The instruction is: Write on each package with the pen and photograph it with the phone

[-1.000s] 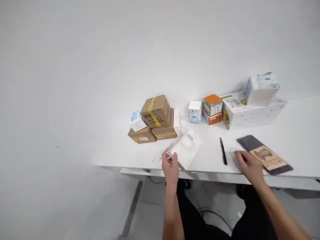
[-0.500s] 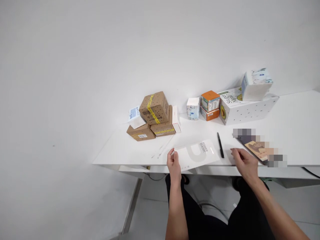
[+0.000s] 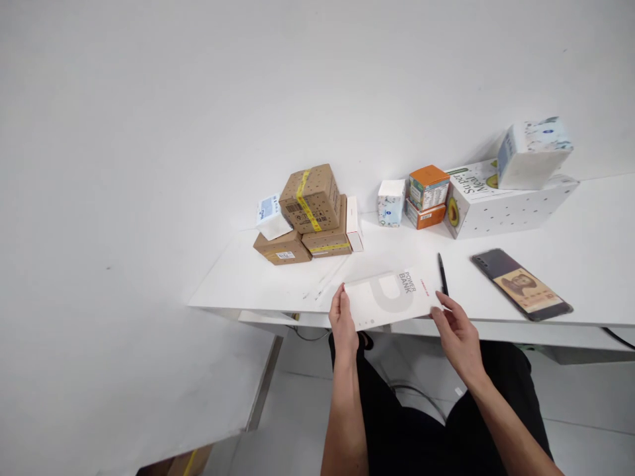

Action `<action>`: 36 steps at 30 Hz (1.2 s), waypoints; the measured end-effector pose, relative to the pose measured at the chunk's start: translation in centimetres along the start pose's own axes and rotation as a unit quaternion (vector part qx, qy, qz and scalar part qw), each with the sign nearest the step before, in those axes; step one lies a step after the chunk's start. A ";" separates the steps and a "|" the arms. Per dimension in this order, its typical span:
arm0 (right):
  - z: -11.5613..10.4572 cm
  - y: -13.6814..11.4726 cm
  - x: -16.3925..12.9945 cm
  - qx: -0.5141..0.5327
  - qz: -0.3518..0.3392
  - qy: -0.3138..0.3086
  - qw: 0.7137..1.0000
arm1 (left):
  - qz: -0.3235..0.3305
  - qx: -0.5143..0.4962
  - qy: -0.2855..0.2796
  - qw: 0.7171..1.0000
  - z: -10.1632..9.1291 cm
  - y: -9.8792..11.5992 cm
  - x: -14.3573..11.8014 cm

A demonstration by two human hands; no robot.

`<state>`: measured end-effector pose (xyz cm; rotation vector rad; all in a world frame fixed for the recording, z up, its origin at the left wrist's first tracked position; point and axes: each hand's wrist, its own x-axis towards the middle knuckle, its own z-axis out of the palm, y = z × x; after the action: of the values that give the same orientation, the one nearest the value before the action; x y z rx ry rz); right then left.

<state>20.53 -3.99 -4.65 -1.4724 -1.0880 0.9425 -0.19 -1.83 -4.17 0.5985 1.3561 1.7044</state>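
Observation:
A flat white box printed "POWER BANK" (image 3: 389,297) lies at the front edge of the white table (image 3: 585,277). My left hand (image 3: 343,322) grips its left end. At the box's right end my right hand (image 3: 456,334) has its fingers on the edge. A black pen (image 3: 442,274) lies just behind the right hand. To the right of the pen a dark smartphone (image 3: 522,284) lies face up with a picture on its screen.
A pile of taped brown cardboard boxes (image 3: 310,218) with a small white and blue pack (image 3: 270,217) sits at the back left. Behind stand a small white carton (image 3: 390,203), stacked orange boxes (image 3: 427,196), a long white avocado-printed box (image 3: 506,201) and a tissue pack (image 3: 534,152).
The white box was turned from tilted to lying flat with its printed face up. My right hand moved left from beside the phone to the box's right end.

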 end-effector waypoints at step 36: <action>-0.2 -0.8 3.5 0.009 -0.087 -0.062 0.994 | -0.036 0.078 -0.151 0.985 -1.3 0.4 0.3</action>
<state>21.58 -0.65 -3.84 -1.2955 -1.2730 0.9260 -1.50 -2.31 -4.20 0.8509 1.2816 1.3920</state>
